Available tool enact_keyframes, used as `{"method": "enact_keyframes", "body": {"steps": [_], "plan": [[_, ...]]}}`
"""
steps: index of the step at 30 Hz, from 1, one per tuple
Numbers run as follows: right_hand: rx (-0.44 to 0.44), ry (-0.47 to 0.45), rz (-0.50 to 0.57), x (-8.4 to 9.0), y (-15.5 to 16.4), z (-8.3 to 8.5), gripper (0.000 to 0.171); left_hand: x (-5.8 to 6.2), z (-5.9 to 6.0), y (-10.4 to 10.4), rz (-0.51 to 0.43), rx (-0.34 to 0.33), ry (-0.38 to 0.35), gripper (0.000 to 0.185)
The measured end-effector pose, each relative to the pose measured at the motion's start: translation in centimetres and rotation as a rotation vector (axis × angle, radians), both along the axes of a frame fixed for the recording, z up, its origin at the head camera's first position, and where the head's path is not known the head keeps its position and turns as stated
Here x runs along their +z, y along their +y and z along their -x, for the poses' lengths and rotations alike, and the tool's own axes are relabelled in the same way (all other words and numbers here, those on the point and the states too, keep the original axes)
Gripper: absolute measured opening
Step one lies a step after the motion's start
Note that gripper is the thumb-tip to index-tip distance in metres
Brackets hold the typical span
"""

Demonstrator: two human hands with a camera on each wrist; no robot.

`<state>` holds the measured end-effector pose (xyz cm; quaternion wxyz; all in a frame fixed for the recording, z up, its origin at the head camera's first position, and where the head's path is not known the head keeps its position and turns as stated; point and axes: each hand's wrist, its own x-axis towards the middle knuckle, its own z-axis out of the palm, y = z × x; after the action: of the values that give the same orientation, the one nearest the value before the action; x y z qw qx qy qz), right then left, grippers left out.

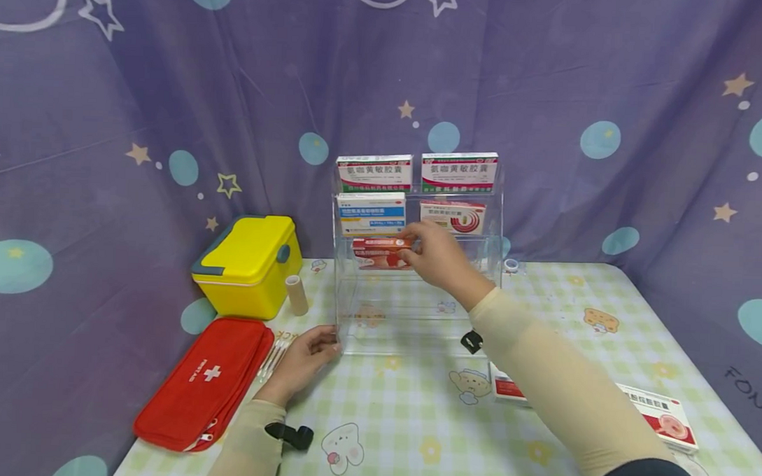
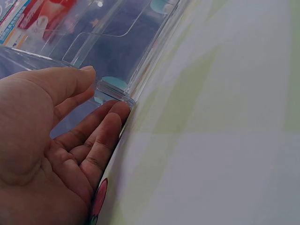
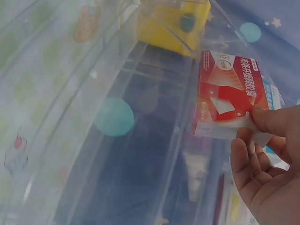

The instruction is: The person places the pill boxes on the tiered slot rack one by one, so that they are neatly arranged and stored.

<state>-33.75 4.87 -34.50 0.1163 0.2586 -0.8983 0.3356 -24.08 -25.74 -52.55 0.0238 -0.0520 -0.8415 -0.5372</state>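
Inside the clear rack (image 1: 416, 316), the right hand's (image 1: 440, 257) grip pinches the red box (image 1: 380, 253) by its end.

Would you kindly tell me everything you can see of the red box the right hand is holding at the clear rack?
The red box is a small flat carton, mostly red with a white band along one edge and white lettering too blurred to read. It looks like printed cardboard, closed and undented. It lies lengthwise at the third tier of the clear rack, below the blue-and-white box. The right hand pinches its right end between thumb and fingers; the left hand touches only the rack's front corner.
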Motion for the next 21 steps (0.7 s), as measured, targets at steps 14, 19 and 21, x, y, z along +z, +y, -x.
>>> {"method": "enact_keyframes", "body": {"steps": [14, 19, 21], "plan": [[-0.007, -0.088, 0.086, -1.0, -1.8, 0.0, 0.028, -0.2, 0.1, 0.0, -0.009, -0.010, 0.026, 0.042], [0.001, -0.090, 0.114, -1.3, -2.0, 0.1, 0.027, 0.0, 0.1, 0.0, -0.015, -0.010, 0.013, 0.043], [0.006, -0.084, 0.121, -1.4, -2.0, 0.2, 0.026, -0.1, 0.1, 0.0, -0.017, -0.003, -0.002, 0.043]]}}
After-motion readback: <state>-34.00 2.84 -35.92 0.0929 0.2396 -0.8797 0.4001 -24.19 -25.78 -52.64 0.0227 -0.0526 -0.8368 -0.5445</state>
